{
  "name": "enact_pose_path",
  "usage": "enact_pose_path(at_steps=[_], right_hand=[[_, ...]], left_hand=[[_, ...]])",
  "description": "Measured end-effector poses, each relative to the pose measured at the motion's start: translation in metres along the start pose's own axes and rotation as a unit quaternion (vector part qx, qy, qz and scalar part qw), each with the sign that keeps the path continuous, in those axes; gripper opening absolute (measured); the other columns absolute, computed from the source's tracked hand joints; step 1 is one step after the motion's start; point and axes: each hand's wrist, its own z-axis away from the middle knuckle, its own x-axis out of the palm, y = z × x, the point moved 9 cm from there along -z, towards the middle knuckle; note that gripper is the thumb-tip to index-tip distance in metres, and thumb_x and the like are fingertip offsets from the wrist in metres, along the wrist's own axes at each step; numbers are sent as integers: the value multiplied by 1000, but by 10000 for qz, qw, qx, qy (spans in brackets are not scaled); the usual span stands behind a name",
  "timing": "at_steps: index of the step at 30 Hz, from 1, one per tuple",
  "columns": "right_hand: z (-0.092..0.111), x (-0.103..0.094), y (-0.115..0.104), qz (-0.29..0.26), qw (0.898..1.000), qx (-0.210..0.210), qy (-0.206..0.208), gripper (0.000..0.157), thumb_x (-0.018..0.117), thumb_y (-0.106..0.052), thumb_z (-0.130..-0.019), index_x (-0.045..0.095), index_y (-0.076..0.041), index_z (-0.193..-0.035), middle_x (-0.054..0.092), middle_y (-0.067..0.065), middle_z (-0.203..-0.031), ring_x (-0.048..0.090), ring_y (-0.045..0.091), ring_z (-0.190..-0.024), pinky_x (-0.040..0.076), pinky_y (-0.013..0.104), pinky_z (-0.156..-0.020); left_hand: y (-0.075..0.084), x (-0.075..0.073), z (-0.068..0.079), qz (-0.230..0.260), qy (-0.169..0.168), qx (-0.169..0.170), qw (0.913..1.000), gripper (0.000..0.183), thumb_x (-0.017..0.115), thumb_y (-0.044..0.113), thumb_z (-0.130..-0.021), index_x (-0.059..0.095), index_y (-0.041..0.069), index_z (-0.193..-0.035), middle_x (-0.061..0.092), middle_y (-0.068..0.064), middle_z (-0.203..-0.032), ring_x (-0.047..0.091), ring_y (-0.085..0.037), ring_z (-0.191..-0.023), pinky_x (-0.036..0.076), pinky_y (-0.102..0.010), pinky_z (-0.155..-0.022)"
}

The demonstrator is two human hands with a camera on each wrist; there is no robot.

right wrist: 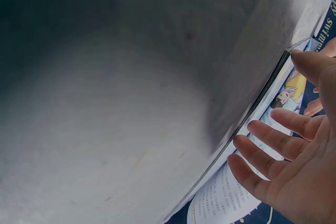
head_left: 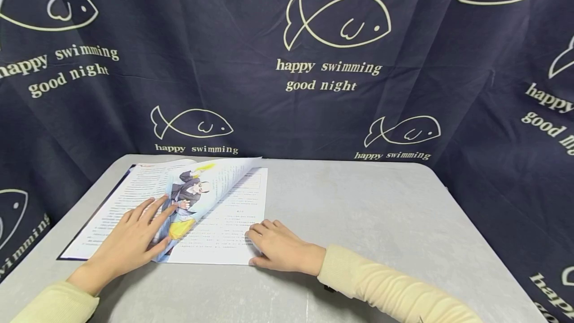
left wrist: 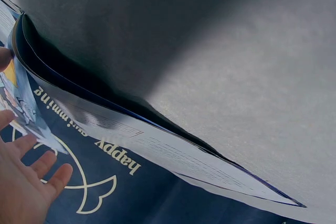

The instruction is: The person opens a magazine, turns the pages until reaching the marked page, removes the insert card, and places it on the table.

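An open book with printed text lies on the left part of the table. One of its pages, with a coloured drawing of a figure in dark clothes, stands half lifted and curls over the white right-hand page. My left hand lies spread over the book near the fold, its fingertips on the illustrated page. My right hand rests at the lower right edge of the book, fingertips over the margin. In the right wrist view the fingers of the right hand are spread and hold nothing.
The grey table extends to the right of the book, with rounded far corners. A dark blue curtain with fish drawings and lettering hangs behind the table and along both sides.
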Motion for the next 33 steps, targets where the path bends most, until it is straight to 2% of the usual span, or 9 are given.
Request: enact_pose_path(at_steps=[4, 12, 20, 27, 33], right_hand=[[0, 1, 0, 0, 10000, -33, 37, 54, 54, -50, -85, 49, -13, -125, 55, 1, -123, 51, 16, -108, 44, 34, -89], [0, 1, -1, 27, 9999, -75, 95, 57, 54, -54, -84, 50, -13, -124, 55, 2, -123, 52, 17, -106, 44, 33, -88], [1, 1, -2, 53, 9999, -106, 82, 59, 55, -56, -82, 50, -14, -123, 56, 2, -122, 52, 16, -104, 44, 32, -85], [0, 1, -2, 65, 9999, -79, 65, 59, 57, -55, -81, 51, -13, -122, 56, 2, -121, 53, 16, -103, 44, 32, -84], [0, 3, -2, 89, 9999, -45, 13, 60, 56, -56, -81, 51, -14, -123, 56, 2, -121, 52, 16, -104, 44, 32, -85]], left_hand=[[0, 3, 1, -4, -98, 14, 10000, 69, 65, 35, -73, 41, 22, -137, 41, -12, -138, 41, -38, -119, 37, -54, -85], [3, 5, 3, -93, -160, 99, 9998, 62, 63, 34, -76, 44, 25, -135, 45, -10, -135, 44, -35, -117, 37, -53, -87], [2, 8, 5, -37, -318, -9, 9995, 55, 60, 40, -81, 47, 23, -132, 48, -9, -133, 43, -33, -118, 36, -51, -88], [3, 9, 5, -109, -268, -9, 9996, 67, 60, 54, -77, 47, 19, -132, 49, -10, -132, 45, -33, -116, 37, -50, -87], [3, 8, 5, -191, -119, 133, 9997, 72, 63, 56, -74, 48, 15, -131, 50, -11, -130, 48, -33, -112, 40, -51, -84]])
